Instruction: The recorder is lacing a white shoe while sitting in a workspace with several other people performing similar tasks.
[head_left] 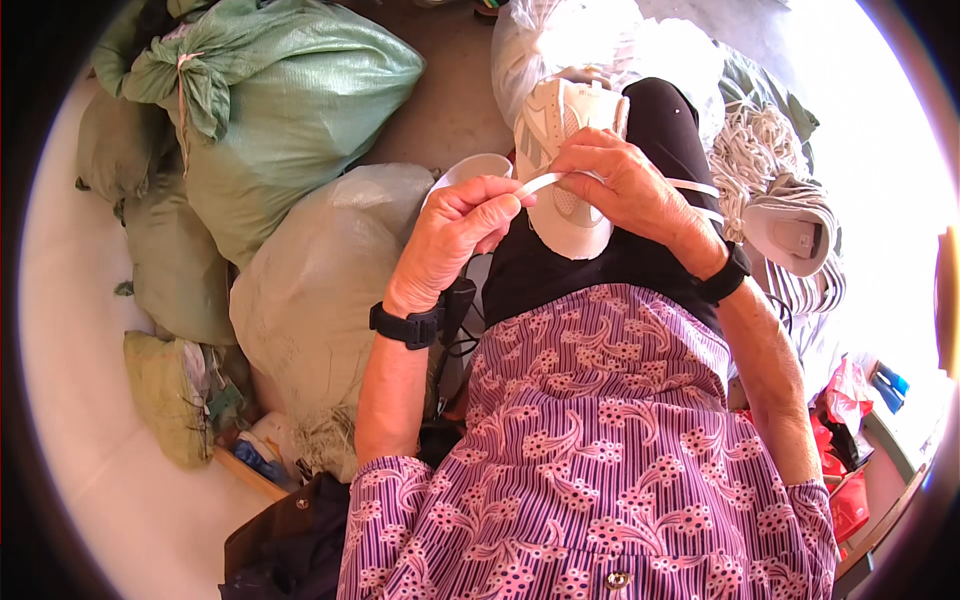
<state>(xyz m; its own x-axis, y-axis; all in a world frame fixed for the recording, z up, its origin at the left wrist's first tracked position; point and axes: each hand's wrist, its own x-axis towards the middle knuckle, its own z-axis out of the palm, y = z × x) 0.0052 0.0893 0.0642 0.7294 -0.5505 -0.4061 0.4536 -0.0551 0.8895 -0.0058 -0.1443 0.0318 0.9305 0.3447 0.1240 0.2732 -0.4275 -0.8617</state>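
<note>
Left hand (455, 235) pinches a flat white lace (540, 182) in its grip; right hand (625, 185) presses closed on the white mesh sneaker (560, 150) on the lap

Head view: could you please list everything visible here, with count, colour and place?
shoe: one, white, on the lap under both hands
lace: one, white, flat, stretched between the hands over the shoe
second shoe: one, pale grey-white, right of the lap on the lace pile
lace pile: one heap, white, right of the knee
sacks: several, green, left; one tied at the top
clear bag: one large, whitish, beside the left arm
bowl: one, white, rim showing behind the left hand
red bags: a few, lower right
left hand: pinches the lace in its fingers; black wristband
right hand: on the shoe, holding the lace; black wristband
</note>
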